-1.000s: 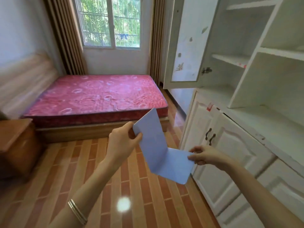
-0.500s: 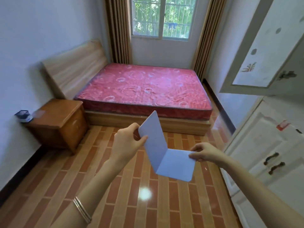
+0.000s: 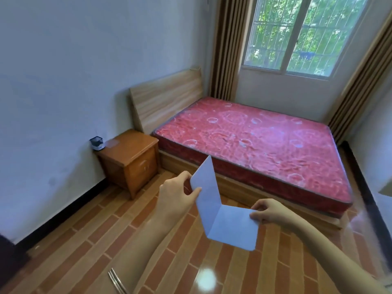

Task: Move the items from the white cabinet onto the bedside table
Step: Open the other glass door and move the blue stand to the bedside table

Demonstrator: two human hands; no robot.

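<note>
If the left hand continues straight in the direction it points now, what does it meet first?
Probably the wooden bed frame under the red mattress. The left hand points up and forward there, right of the bedside table; depth is uncertain.

nightstand [image 3: 129, 158] left of bed [image 3: 254, 149], against wall | box [image 3: 97, 143] on tabletop back-left corner | headboard [image 3: 165, 98] behind nightstand | window [image 3: 305, 32] beyond bed | card [image 3: 220, 209] held between both hands, front of bed

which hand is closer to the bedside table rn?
Left. The left hand pinches the folded sheet on the bedside table side; the right hand grips its other edge, farther right.
</note>
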